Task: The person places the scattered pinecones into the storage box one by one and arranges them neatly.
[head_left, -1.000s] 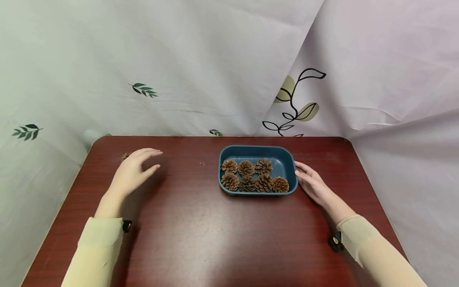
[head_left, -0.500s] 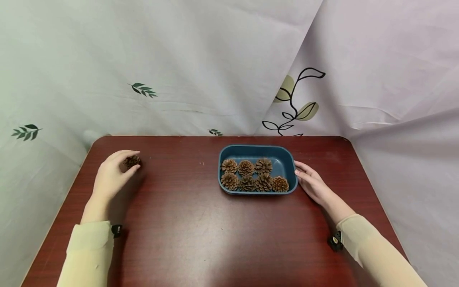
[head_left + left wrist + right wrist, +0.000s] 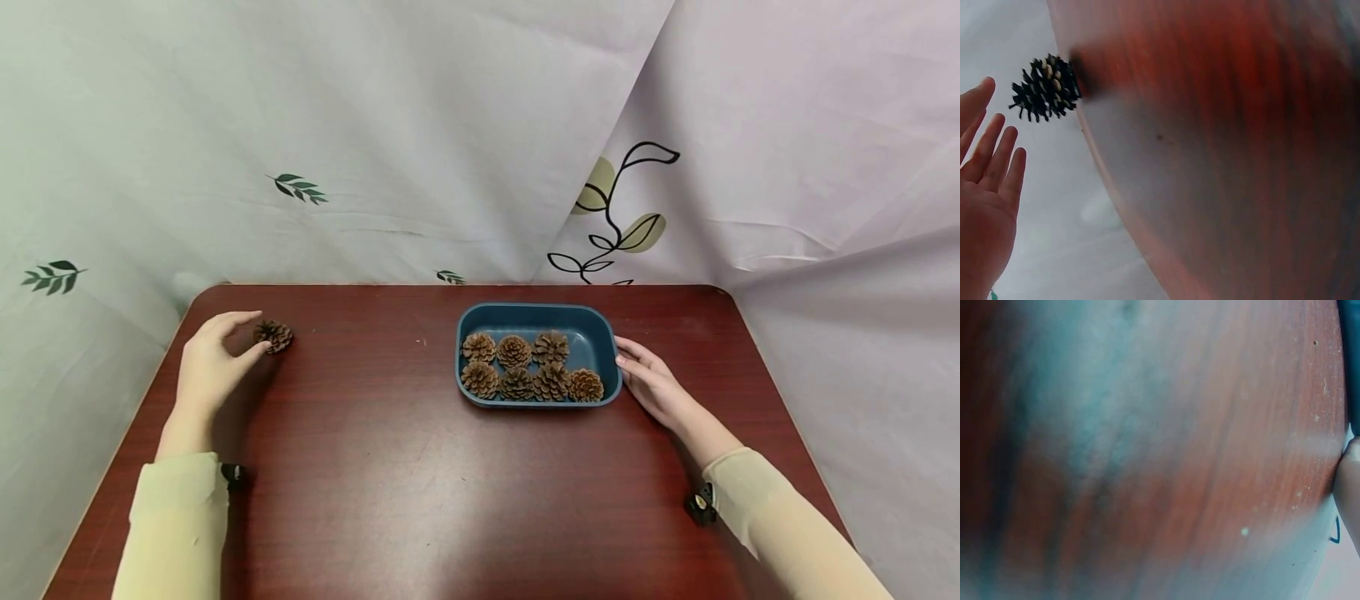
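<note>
A brown pine cone (image 3: 273, 336) stands on the table near its far left corner. My left hand (image 3: 207, 362) is just left of it, thumb and fingers spread around its near side. In the left wrist view, a gap separates the relaxed fingers from the pine cone (image 3: 1046, 89). The blue rectangular box (image 3: 536, 312) holds several pine cones (image 3: 514, 352), lined up in two rows. At the box's right end, my right hand (image 3: 655, 383) rests its fairly straight fingers against the outer wall. The right wrist view catches only a fingertip beside the box (image 3: 1350, 362).
The dark red wooden table (image 3: 390, 467) has rounded far corners. Right behind its far edge hangs a white cloth (image 3: 420, 150) with leaf prints, which also runs along both sides. The box's back right part shows bare floor.
My left hand has moved left past the pine cone, which it partly covered before and now leaves mostly in sight. The right hand and the box have stayed put.
</note>
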{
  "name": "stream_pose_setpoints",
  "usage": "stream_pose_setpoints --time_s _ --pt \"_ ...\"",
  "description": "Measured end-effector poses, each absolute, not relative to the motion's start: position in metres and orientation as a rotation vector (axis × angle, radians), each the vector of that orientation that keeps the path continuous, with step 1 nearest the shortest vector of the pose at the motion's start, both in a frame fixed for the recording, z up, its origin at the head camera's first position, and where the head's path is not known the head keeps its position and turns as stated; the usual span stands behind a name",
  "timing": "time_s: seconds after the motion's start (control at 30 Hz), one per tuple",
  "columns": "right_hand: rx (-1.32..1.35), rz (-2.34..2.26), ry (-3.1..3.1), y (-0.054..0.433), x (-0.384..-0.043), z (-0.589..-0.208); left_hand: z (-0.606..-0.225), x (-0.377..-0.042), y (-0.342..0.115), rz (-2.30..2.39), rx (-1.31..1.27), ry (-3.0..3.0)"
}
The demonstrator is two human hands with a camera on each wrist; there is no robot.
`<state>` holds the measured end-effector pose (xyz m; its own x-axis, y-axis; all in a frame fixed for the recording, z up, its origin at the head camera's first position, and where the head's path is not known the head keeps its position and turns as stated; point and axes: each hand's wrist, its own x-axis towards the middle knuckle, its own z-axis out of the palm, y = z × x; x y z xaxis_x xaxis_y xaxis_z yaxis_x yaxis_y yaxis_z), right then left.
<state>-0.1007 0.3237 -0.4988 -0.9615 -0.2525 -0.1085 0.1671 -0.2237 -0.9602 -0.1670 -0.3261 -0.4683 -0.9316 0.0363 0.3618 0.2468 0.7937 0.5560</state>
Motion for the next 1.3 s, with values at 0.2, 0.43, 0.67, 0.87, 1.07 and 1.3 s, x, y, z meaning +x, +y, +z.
stream_pose_setpoints --time_s 0.2,0.43,0.67,0.87,1.07,1.3 --pt "-0.11 -2.263 1.766 0.324 -0.101 -0.498 -0.472 -0.171 -0.334 -0.909 -0.201 -2.713" --pt "-0.116 -2.26 1.763 0.324 -0.102 -0.498 -0.477 -0.178 -0.34 -0.967 -0.172 -2.791" --pt "-0.101 -2.251 1.771 0.324 -0.102 -0.498 -0.48 -0.184 -0.341 -0.986 -0.163 -2.868" --pt "-0.105 -2.264 1.755 0.323 -0.101 -0.498 -0.481 -0.188 -0.339 -1.005 -0.161 -2.903" --pt "-0.109 -2.263 1.758 0.323 -0.1 -0.497 -0.48 -0.189 -0.338 -1.002 -0.163 -2.93" --pt "-0.098 -2.247 1.768 0.323 -0.1 -0.496 -0.481 -0.191 -0.339 -0.985 -0.16 -2.936"
